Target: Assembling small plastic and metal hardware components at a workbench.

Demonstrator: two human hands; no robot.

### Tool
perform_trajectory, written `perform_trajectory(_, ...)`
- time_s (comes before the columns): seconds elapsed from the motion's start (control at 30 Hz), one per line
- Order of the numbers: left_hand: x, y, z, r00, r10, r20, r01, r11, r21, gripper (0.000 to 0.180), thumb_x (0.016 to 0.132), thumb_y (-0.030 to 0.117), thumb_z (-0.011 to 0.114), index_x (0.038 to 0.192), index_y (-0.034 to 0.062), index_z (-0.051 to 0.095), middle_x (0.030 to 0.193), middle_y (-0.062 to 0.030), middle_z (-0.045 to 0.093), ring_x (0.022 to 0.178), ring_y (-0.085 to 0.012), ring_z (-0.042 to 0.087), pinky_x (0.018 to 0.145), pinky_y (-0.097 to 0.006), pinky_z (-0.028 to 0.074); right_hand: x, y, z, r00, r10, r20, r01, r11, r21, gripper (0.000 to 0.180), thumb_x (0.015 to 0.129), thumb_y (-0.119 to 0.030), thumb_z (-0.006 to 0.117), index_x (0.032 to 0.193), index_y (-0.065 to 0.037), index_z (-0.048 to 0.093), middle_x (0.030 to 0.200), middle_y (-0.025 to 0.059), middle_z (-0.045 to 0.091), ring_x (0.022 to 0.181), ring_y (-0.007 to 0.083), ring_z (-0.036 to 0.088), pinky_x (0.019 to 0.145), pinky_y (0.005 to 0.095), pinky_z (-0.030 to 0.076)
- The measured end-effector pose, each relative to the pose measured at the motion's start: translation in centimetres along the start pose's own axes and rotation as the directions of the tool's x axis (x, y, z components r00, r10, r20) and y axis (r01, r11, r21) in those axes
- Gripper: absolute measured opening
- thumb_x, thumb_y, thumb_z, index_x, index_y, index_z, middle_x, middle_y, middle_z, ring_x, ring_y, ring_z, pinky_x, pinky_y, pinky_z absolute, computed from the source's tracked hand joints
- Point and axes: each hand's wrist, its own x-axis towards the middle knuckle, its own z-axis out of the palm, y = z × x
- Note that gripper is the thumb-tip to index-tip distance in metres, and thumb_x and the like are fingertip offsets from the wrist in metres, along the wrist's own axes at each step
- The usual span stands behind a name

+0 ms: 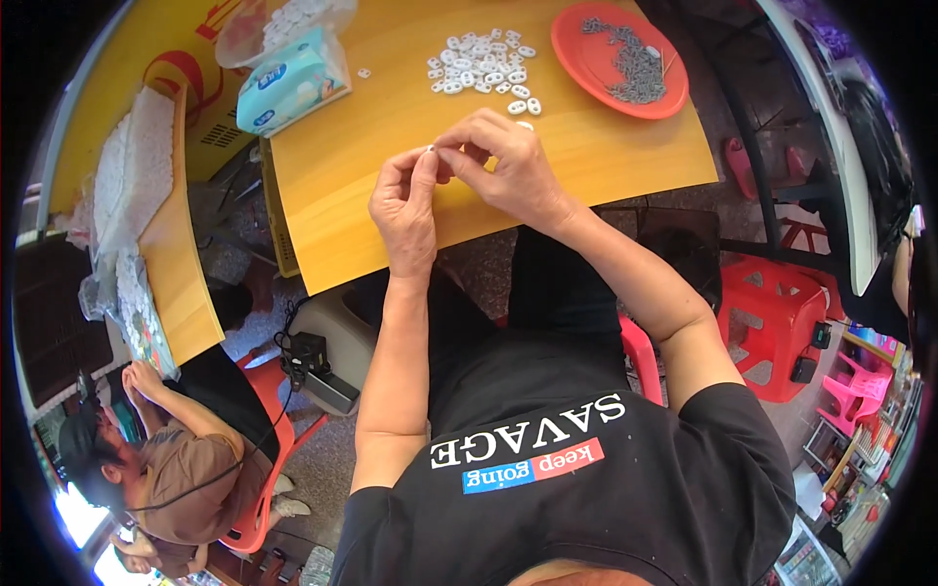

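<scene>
I am pinching one small white oval plastic piece between left hand and right hand above the yellow wooden counter, mid-assembly; next probably needs another from the pile.

We can't make out the tiny white piece pinched between left hand and right hand — fingertips cover most of it. Grey bits in the red plate at 1 o'clock — too small to tell apart. Clear bag at 11 o'clock is cut by the rim. Seated person at 8 o'clock — partly cropped, blurred.
</scene>
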Motion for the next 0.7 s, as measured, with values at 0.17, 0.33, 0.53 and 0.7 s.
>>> perform_trajectory(0.17, -0.5, 0.4, 1.1, 0.998, -0.011, 0.064, -0.001, 0.984, 0.176, 0.011, 0.096, 0.005, 0.061, 0.104, -0.0027, 0.063, 0.091, -0.0041, 0.067, 0.083, -0.0094, 0.063, 0.075, -0.023, 0.051, -0.4, 0.2, -1.4, 0.999, -0.037, 0.006, 0.037, 0.999, -0.029, 0.010, 0.082, 0.001, 0.070, 0.091, 0.001, 0.065, 0.081, 0.0076, 0.062, 0.066, 0.0142, 0.064, 0.057, 0.0251, 0.052)
perform_trajectory(0.33, -0.6, -0.1, 2.0, 0.992, -0.036, 0.117, 0.003, 0.963, 0.271, 0.010, 0.096, 0.005, 0.061, 0.102, -0.0028, 0.062, 0.090, -0.0040, 0.066, 0.083, -0.0090, 0.063, 0.075, -0.022, 0.051, -0.8, 1.1, -4.1, 0.997, -0.046, 0.057, 0.048, 0.998, -0.035, 0.007, 0.082, -0.003, 0.070, 0.087, -0.001, 0.065, 0.083, 0.0087, 0.064, 0.065, 0.0188, 0.064, 0.055, 0.0294, 0.052)
perform_trajectory(0.53, -0.7, -0.1, 1.6, 0.990, -0.092, 0.109, 0.078, 0.989, 0.127, 0.009, 0.095, 0.002, 0.059, 0.104, 0.0004, 0.059, 0.093, -0.0035, 0.064, 0.084, -0.0091, 0.062, 0.079, -0.022, 0.050, 1.6, 2.7, -13.8, 0.999, -0.045, -0.029, 0.028, 0.903, -0.428, 0.008, 0.085, -0.007, 0.069, 0.092, -0.004, 0.068, 0.082, 0.0076, 0.063, 0.064, 0.0172, 0.062, 0.059, 0.0278, 0.050)
perform_trajectory(0.7, -0.6, -0.2, 1.5, 0.989, -0.094, 0.112, 0.083, 0.991, 0.100, 0.009, 0.095, 0.001, 0.059, 0.104, 0.0009, 0.058, 0.094, -0.0036, 0.062, 0.085, -0.0097, 0.062, 0.080, -0.023, 0.050, 3.2, 4.6, -20.3, 0.995, 0.075, -0.066, -0.099, 0.826, -0.555, 0.012, 0.087, -0.005, 0.068, 0.097, 0.000, 0.068, 0.084, 0.0060, 0.064, 0.072, 0.0093, 0.060, 0.064, 0.0230, 0.047)
